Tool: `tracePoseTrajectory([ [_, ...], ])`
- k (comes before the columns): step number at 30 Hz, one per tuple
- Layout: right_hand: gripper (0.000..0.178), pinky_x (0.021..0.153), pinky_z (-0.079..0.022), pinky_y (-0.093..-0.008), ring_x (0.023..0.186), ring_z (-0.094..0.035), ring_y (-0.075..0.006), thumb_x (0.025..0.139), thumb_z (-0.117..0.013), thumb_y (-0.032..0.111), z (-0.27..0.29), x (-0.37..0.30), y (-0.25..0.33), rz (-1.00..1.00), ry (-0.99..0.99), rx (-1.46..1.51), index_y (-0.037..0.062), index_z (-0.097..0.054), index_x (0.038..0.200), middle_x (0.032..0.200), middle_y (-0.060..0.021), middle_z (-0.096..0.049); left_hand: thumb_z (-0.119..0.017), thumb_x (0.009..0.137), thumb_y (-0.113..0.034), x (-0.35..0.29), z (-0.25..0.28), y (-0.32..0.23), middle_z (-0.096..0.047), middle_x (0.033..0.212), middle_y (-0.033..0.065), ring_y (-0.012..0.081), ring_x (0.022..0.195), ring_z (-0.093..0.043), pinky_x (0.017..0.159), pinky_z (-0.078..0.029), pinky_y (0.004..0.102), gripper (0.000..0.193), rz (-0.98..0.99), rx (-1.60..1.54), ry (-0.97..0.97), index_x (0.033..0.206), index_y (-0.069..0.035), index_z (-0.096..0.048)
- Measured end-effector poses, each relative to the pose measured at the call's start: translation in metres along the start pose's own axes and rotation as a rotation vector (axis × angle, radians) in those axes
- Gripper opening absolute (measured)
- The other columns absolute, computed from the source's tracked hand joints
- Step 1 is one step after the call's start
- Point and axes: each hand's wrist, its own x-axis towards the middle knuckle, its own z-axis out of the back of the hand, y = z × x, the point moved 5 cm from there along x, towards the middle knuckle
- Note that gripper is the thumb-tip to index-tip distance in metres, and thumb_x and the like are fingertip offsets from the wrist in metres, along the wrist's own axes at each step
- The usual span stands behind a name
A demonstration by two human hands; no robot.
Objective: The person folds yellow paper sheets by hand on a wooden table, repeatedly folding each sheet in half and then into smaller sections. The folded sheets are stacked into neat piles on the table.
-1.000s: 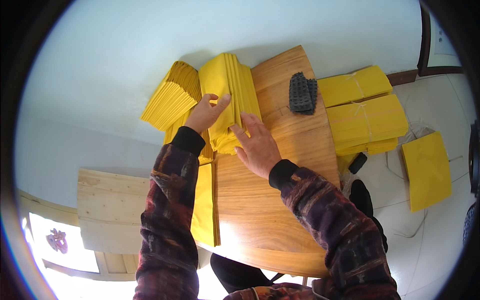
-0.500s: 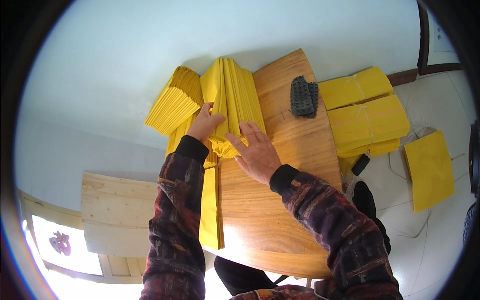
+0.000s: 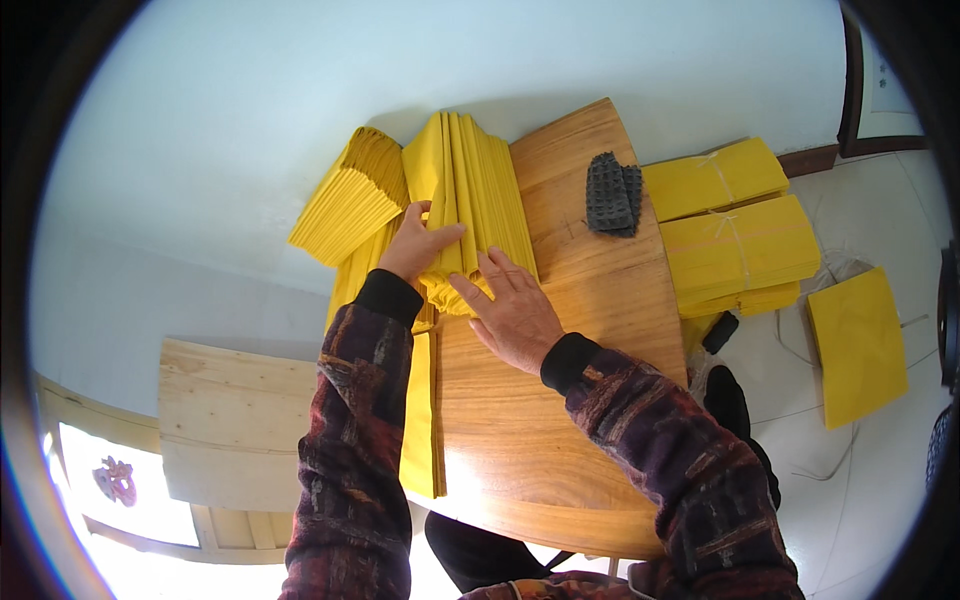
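Observation:
A thick stack of yellow folded sheets stands on edge on the wooden table, leaning near the wall. My left hand grips the outermost sheets at the stack's left side, thumb across the front and fingers behind. My right hand is open, fingers spread, with fingertips at the stack's near lower edge. Beside the left hand, another fanned yellow bundle leans at the far left on top of more yellow sheets. A flat yellow piece lies along the table's left edge, partly behind my left sleeve.
On the wooden table lies a dark grey textured cloth. Tied yellow bundles are piled to the right, beyond the table edge. Farther right is another yellow stack above the tiled floor. A plywood board stands at the left.
My left thumb has shifted slightly right across the front of the sheets. The right hand stays nearly in place, and the whole view has moved a little.

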Motion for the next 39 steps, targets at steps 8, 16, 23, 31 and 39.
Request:
tracePoseTrajectory([
  [8, 0.051, 0.106, -0.035, -0.0453, 0.129, -0.039, -0.0355, 0.084, -0.067, 0.019, 0.005, 0.003, 0.005, 0.055, -0.068, 0.104, 0.0088, -0.048, 0.130, 0.134, -0.0198, -0.043, -0.077, 0.075, -0.017, -0.005, -0.012, -0.012, -0.056, 0.117, 0.0177, 0.0229, 0.099, -0.059, 0.085, -0.050, 0.0306, 0.091, -0.101, 0.140, -0.010, 0.143, 0.002, -0.019],
  [16, 0.040, 0.104, -0.035, -0.0469, 0.128, -0.042, -0.0327, 0.081, -0.066, 0.015, 0.011, 0.001, 0.014, 0.182, -0.072, 0.146, 0.0046, -0.055, 0.118, 0.133, -0.0160, -0.045, -0.069, 0.070, -0.009, 0.003, -0.007, -0.003, -0.055, 0.121, 0.0196, 0.0244, 0.105, -0.057, 0.089, -0.047, 0.0313, 0.093, -0.143, 0.258, -0.054, 0.147, 0.000, -0.018],
  [23, 0.041, 0.104, -0.034, -0.0470, 0.127, -0.041, -0.0331, 0.084, -0.065, 0.020, 0.013, 0.003, 0.003, 0.030, -0.097, 0.171, 0.0023, -0.054, 0.119, 0.132, -0.0168, -0.045, -0.065, 0.068, -0.004, 0.011, 0.003, 0.006, -0.056, 0.121, 0.0196, 0.0258, 0.108, -0.057, 0.090, -0.047, 0.0309, 0.092, -0.149, 0.272, -0.028, 0.147, 0.001, -0.018],
  [31, 0.056, 0.108, -0.029, -0.0463, 0.130, -0.037, -0.0359, 0.087, -0.064, 0.027, 0.001, -0.004, -0.012, -0.151, -0.072, 0.067, 0.0019, -0.044, 0.132, 0.135, -0.0204, -0.043, -0.059, 0.070, 0.009, 0.003, 0.000, 0.005, -0.049, 0.130, 0.0148, 0.0259, 0.115, -0.053, 0.094, -0.046, 0.0324, 0.090, -0.120, 0.128, 0.017, 0.148, -0.005, -0.016],
  [39, 0.057, 0.111, -0.025, -0.0471, 0.134, -0.033, -0.0364, 0.088, -0.063, 0.028, -0.003, -0.003, -0.006, -0.089, -0.038, 0.061, 0.0037, -0.041, 0.136, 0.140, -0.0227, -0.037, -0.059, 0.071, 0.009, -0.001, 0.001, 0.005, -0.049, 0.131, 0.0149, 0.0263, 0.116, -0.052, 0.095, -0.045, 0.0325, 0.091, -0.080, 0.060, 0.020, 0.148, -0.004, -0.015],
])
